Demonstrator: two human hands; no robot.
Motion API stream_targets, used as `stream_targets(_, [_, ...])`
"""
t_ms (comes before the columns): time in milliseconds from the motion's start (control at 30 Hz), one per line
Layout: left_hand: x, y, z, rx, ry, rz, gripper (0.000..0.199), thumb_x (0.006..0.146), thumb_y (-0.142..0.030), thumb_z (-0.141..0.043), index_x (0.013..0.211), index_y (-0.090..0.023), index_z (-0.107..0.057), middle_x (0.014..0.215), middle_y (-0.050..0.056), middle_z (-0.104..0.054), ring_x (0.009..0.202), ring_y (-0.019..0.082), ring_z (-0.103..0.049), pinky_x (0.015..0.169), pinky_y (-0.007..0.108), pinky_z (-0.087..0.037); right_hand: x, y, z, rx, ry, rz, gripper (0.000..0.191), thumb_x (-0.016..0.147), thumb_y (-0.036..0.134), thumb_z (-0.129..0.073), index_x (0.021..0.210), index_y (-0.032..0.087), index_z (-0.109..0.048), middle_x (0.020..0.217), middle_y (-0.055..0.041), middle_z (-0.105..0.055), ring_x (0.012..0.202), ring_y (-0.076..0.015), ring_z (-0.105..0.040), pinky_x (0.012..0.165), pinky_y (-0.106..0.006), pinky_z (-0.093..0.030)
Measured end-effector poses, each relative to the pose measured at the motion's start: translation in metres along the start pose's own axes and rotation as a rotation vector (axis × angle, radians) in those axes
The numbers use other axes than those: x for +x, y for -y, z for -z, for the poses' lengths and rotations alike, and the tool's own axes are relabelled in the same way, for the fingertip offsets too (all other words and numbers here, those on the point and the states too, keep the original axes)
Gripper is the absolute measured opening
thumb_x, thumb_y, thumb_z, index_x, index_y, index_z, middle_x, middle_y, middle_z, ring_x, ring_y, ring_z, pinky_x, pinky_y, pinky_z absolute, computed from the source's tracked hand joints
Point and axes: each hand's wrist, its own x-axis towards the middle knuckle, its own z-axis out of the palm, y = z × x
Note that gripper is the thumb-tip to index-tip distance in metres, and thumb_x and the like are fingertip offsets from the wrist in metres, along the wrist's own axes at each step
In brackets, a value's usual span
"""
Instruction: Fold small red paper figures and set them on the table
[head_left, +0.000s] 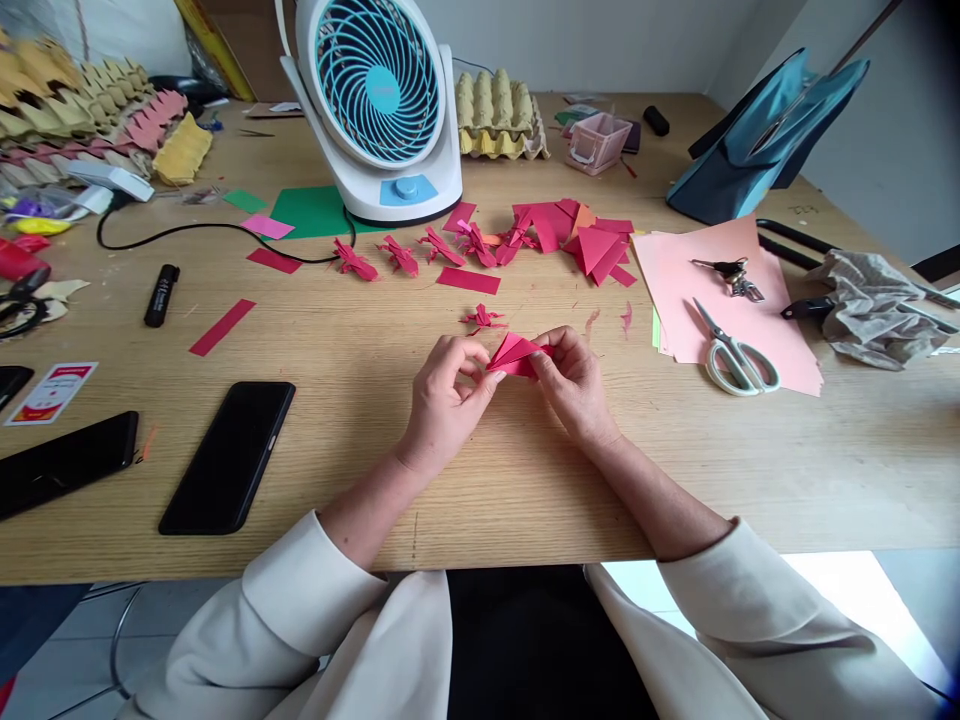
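Note:
A folded red paper [513, 354] is held between both hands above the middle of the table. My left hand [450, 395] pinches its left corner between thumb and fingers. At its right end, my right hand [574, 385] grips the paper, thumb on the near side. Just beyond the paper lies a small folded red figure [482, 319]. Farther back, several similar red figures [399, 256] form a row, with a pile of red paper pieces [596, 248] at its right. A red strip [469, 280] lies in front of that row.
A white fan [450, 180] stands at the back. Scissors [739, 365] lie on pink sheets [675, 290] at the right. Left are a marker [161, 296], a phone [227, 458] and another red strip [223, 327]. Egg cartons [499, 115] sit behind.

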Motion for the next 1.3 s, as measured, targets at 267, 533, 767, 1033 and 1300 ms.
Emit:
stream_targets(267, [0.002, -0.003, 0.003, 0.077, 0.007, -0.046, 0.007, 0.088, -0.021, -0.066, 0.091, -0.019, -0.061, 0.095, 0.003, -0.063, 0.070, 0.009, -0.059, 0.051, 0.016, -0.046, -0.001, 0.003, 0.000, -0.021, -0.010, 0.004, 0.027, 0.087, 0.044, -0.067, 0.085, 0.020, -0.054, 0.071, 0.0029, -0.058, 0.057, -0.0101, -0.054, 0.055, -0.026, -0.043])
stream_targets(533, [0.005, 0.001, 0.003, -0.050, 0.043, 0.170, 0.018, 0.088, -0.029, -0.066, 0.076, -0.019, -0.058, 0.064, -0.003, -0.057, 0.052, 0.008, -0.051, 0.049, 0.021, -0.043, -0.002, 0.007, -0.003, -0.030, -0.030, 0.016, 0.029, 0.088, 0.045, -0.067, 0.082, 0.021, -0.052, 0.066, 0.0038, -0.056, 0.055, -0.0100, -0.054, 0.054, -0.025, -0.043])
stream_targets(767, [0.004, -0.003, 0.008, 0.207, -0.003, -0.194, 0.020, 0.089, -0.026, -0.068, 0.073, -0.019, -0.057, 0.074, -0.001, -0.058, 0.064, 0.011, -0.051, 0.062, 0.025, -0.044, 0.000, 0.003, 0.000, -0.058, -0.035, -0.047, 0.022, 0.087, 0.039, -0.066, 0.082, 0.021, -0.054, 0.068, 0.0035, -0.058, 0.055, -0.0099, -0.054, 0.053, -0.025, -0.044])
stream_targets(1033, [0.006, 0.004, 0.002, -0.042, 0.026, 0.105, 0.014, 0.082, -0.025, -0.071, 0.083, -0.019, -0.058, 0.082, 0.001, -0.064, 0.069, 0.011, -0.060, 0.056, 0.020, -0.047, 0.000, 0.004, 0.000, -0.060, 0.001, -0.062, 0.025, 0.087, 0.042, -0.065, 0.083, 0.020, -0.054, 0.065, 0.0033, -0.058, 0.054, -0.0107, -0.055, 0.053, -0.025, -0.042])
stream_targets(1300, [0.012, 0.009, 0.005, -0.223, 0.089, 0.321, 0.032, 0.077, -0.032, -0.073, 0.104, -0.019, -0.062, 0.104, 0.007, -0.066, 0.078, 0.013, -0.064, 0.052, 0.018, -0.053, -0.003, 0.003, -0.002, -0.030, 0.131, -0.042, 0.035, 0.088, 0.053, -0.064, 0.082, 0.020, -0.056, 0.068, 0.0019, -0.057, 0.060, -0.0119, -0.053, 0.058, -0.027, -0.042])
